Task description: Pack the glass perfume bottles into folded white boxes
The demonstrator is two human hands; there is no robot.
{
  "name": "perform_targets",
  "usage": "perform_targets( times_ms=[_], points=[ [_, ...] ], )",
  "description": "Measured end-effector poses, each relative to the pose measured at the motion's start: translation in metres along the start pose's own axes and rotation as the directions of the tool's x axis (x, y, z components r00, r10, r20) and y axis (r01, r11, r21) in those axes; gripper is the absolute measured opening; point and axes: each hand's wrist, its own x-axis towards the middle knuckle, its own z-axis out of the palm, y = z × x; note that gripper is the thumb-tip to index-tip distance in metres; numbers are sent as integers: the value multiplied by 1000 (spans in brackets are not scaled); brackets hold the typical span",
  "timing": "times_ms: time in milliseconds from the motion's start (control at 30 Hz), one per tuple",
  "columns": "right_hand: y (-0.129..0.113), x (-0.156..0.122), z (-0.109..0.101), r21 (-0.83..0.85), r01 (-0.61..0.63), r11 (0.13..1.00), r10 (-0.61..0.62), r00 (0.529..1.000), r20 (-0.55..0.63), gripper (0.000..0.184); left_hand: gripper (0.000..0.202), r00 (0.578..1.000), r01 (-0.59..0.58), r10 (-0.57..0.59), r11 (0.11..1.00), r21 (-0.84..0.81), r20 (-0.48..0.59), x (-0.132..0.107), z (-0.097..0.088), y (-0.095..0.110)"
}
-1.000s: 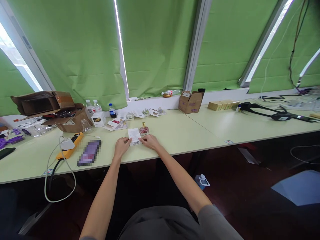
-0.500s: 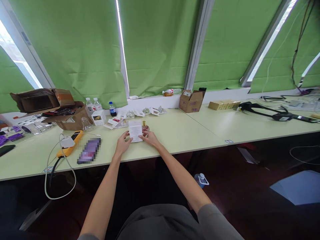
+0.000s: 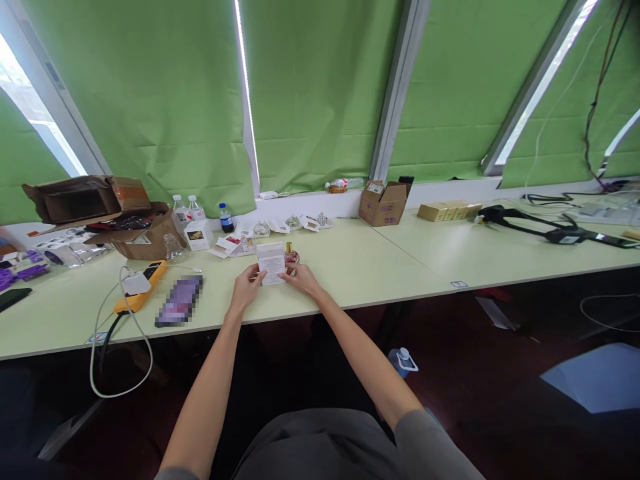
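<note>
Between both hands is a white printed paper box (image 3: 273, 268), its text side facing me and a fold across its upper part. I cannot tell how deep it is. My left hand (image 3: 246, 285) pinches its left edge, thumb at the front. At the right edge, my right hand (image 3: 300, 277) is closed on the same box. Just behind the right fingers stands a small bottle (image 3: 291, 255) with a gold cap and reddish body, partly hidden. An opened white carton (image 3: 225, 247) lies farther back to the left.
Along the back stand several small clear bottles with white packets (image 3: 309, 223), a blue-capped bottle (image 3: 226, 220) and a white box (image 3: 199, 235). Cardboard boxes (image 3: 145, 241) sit left, another (image 3: 383, 203) right. A phone (image 3: 180, 301) and yellow power strip (image 3: 143, 293) lie left.
The upper part of the white box looks tilted and darker now, with its fold more distinct. Both hands keep their hold in nearly the same place.
</note>
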Motion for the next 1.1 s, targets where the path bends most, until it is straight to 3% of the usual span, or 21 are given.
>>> perform_targets(
  times_ms=[67, 133, 233, 300, 400, 600, 767, 933, 1100],
  points=[
    [1, -1, 1, 12, 40, 999, -40, 998, -39, 42, 50, 1000, -4, 4, 1000, 7, -3, 0, 0, 0],
    [0, -2, 2, 8, 98, 995, -95, 983, -159, 54, 50, 1000, -20, 20, 1000, 12, -1, -1, 0, 0],
    [-5, -6, 1, -33, 202, 979, -201, 915, -349, 67, 48, 999, -51, 51, 998, 32, -10, -2, 0, 1],
    [-10, -7, 0, -87, 275, 958, -286, 866, -411, 69, 47, 996, -76, 78, 996, 51, -30, -3, 0, 2],
    [-14, -8, -1, -190, 362, 912, -409, 809, -422, 64, 46, 992, -108, 113, 992, 68, -63, -3, 0, 3],
    [-10, -5, 2, -311, 465, 829, -559, 711, -426, 34, 51, 988, -123, 132, 987, 106, -84, -4, 1, 4],
    [-10, -5, 4, -363, 512, 778, -626, 675, -390, 24, 70, 963, -213, 245, 947, 239, -114, -9, 4, 12],
    [-8, -4, 5, -383, 527, 759, -650, 652, -391, 18, 70, 895, -353, 437, 820, 451, -94, -14, 9, 21],
    [-3, -2, 7, -402, 504, 765, -644, 627, -439, 16, 56, 836, -395, 546, 673, 625, -60, -14, 11, 22]
  ],
)
